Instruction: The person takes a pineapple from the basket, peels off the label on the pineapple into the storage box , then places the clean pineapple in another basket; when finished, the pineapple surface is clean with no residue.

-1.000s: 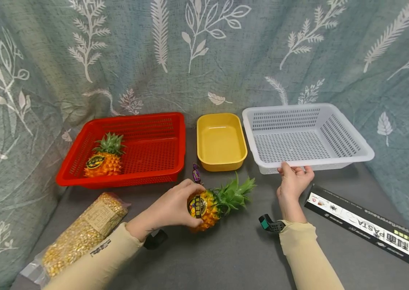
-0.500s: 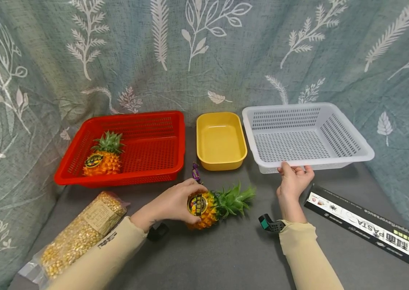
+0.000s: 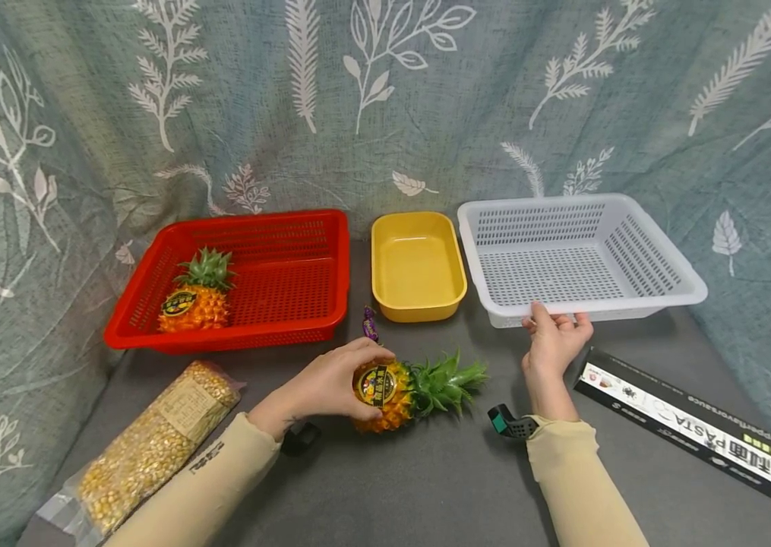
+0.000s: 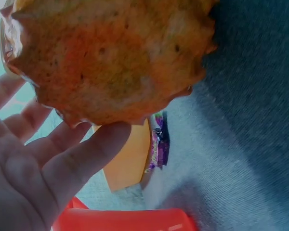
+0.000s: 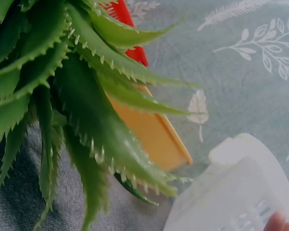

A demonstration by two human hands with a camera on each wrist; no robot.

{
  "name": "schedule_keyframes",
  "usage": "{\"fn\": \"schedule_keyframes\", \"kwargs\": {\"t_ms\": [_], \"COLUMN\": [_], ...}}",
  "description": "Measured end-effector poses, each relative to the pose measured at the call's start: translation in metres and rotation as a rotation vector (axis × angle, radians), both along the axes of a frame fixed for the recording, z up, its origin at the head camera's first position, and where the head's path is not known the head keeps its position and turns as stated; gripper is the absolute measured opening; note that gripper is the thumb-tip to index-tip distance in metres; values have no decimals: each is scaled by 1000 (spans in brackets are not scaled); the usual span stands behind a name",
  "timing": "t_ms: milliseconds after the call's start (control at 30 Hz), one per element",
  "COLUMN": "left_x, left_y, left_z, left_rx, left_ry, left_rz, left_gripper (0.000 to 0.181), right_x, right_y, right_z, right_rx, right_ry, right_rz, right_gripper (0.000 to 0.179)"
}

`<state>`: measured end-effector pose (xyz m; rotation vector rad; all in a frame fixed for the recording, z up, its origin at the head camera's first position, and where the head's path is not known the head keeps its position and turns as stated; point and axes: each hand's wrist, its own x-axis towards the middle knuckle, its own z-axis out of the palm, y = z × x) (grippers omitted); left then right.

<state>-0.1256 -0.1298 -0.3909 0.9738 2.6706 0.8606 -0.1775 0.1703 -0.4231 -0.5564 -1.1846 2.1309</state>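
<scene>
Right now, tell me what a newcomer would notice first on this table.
The spiky orange pineapple with a green crown lies on its side at the centre of the grey table, gripped by the left hand. Behind it on the left, a red slotted plastic basket holds a second pineapple. The right hand holds the near rim of the empty white slotted plastic basket at the right.

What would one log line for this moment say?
left hand grips pineapple on table | right hand holds white basket rim | red basket: second pineapple
</scene>
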Motion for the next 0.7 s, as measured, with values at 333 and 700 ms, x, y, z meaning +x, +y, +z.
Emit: {"fn": "schedule_keyframes", "kwargs": {"t_ms": [333,700], "left_x": [12,14], "left_y": [-2,-6], "left_z": [-11,-19], "left_rx": [121,230], "left_ry": [12,-54], "left_rz": [91,142], "left_gripper": [74,76], "right_x": [6,29], "right_y": [1,-17], "right_z": [7,36], "right_rx": [17,514], "right_ry": [-18,362], "right_rz": [-173,327], "right_gripper": [48,21]}}
